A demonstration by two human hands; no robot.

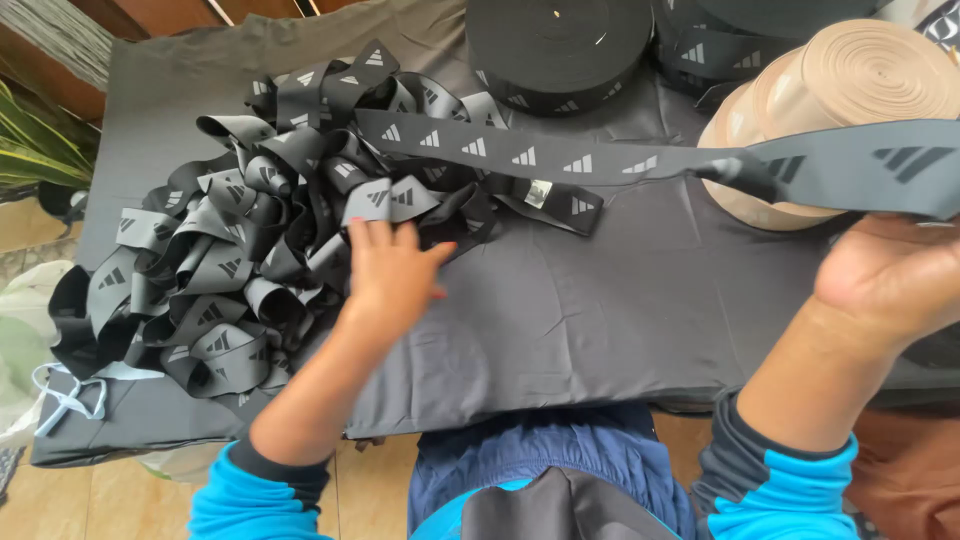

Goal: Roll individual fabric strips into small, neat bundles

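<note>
A big heap of black elastic band pieces [240, 240] with grey printed marks lies on the left of a dark grey cloth [600, 320]. My left hand [390, 275] rests flat on the heap's right edge, fingers spread, touching the pieces. My right hand [890, 280] is raised at the right, close to the camera, and holds one end of a long black elastic strip [560, 160]. That strip stretches taut from my hand leftward across the cloth to the heap.
Black elastic rolls [560, 45] stand at the back, with beige rolls [850, 90] at the back right under the strip. A light blue scissors handle [70, 400] lies at the cloth's front left. Green plant leaves [30, 150] show at far left.
</note>
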